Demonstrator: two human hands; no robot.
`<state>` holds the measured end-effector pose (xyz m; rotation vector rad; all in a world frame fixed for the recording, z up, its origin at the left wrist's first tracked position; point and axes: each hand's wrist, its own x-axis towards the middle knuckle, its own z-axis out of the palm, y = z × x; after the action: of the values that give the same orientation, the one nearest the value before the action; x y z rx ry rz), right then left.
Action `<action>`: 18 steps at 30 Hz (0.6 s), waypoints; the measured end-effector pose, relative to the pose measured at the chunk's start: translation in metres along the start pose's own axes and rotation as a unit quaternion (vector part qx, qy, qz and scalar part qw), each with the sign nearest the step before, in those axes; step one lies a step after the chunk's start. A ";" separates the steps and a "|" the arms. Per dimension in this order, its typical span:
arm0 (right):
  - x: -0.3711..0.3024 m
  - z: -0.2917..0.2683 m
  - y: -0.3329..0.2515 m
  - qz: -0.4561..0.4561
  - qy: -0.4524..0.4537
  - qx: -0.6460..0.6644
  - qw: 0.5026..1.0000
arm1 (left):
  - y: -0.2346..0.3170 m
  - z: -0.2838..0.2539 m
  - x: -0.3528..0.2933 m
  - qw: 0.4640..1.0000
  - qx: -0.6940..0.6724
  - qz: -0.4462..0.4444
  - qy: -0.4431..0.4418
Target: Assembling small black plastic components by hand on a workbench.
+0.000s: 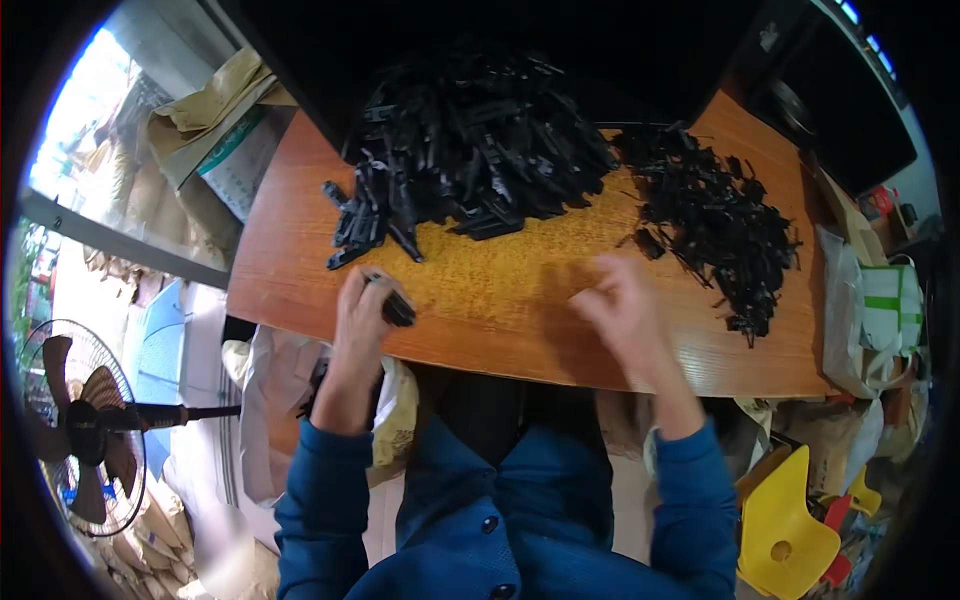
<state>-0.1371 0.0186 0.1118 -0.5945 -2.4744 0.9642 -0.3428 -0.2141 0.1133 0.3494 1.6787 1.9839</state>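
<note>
My left hand [363, 311] is closed around a black plastic part [399, 310] near the table's front edge. One end of the part sticks out to the right of my fingers. To the right, my right hand [627, 306] hovers over the wooden table [480, 345], its fingers smeared by motion, so I cannot make out whether they hold anything. Beyond my hands rises a large heap of long black plastic parts [480, 150], a few lying loose toward my left hand. At the right spreads a lower pile of thin black plastic scraps [715, 215].
A dark box-like surface [520, 40] stands behind the heap. Left of the table are an open sack [240, 150] and a standing fan [85, 430]. Beneath the front edge hangs a white bag [272, 420]. A yellow plastic chair [790, 530] stands at lower right.
</note>
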 end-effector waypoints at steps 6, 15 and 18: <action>0.034 -0.057 0.053 -0.034 0.002 -0.386 0.922 | -0.004 -0.075 0.069 0.811 0.546 0.203 0.050; 0.033 -0.031 0.027 0.082 0.025 -0.021 0.996 | 0.015 -0.068 0.053 0.728 0.682 0.070 0.032; 0.024 -0.012 0.004 0.124 0.028 0.216 0.968 | 0.010 -0.070 0.043 0.758 0.645 0.094 0.016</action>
<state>-0.1493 0.0402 0.1226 -0.7753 -2.0748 1.5059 -0.4164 -0.2511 0.1036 0.9545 2.8700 0.5569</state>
